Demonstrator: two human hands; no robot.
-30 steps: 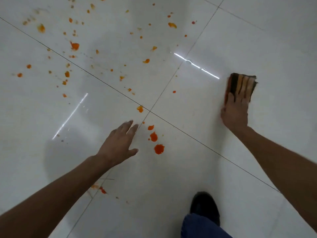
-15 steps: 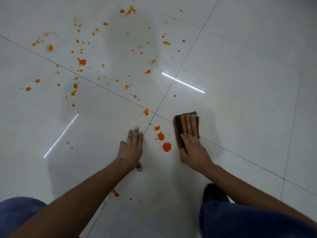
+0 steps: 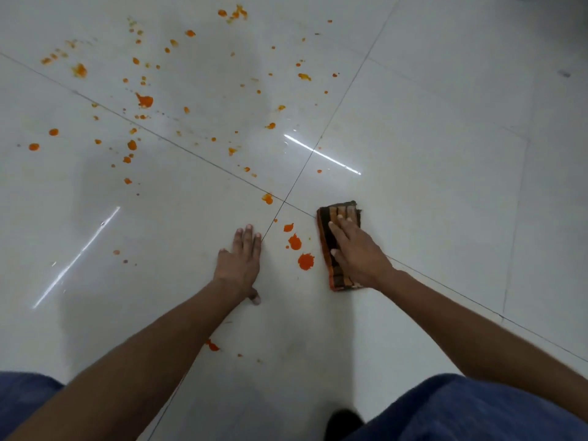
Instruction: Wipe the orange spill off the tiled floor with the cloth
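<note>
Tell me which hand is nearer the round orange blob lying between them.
Right. The right hand presses the cloth just right of the blob; the left hand lies flat on the tile farther to its left.

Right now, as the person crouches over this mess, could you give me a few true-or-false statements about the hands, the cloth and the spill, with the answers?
1. The right hand presses flat on the striped cloth. True.
2. The left hand holds a second cloth. False: it rests flat on the bare tile and holds nothing.
3. The orange drops between the two hands have been wiped away. False: they lie unwiped on the floor, just left of the cloth.
4. Most of the splatter lies farther from the person, up and to the left of both hands. True.
</note>
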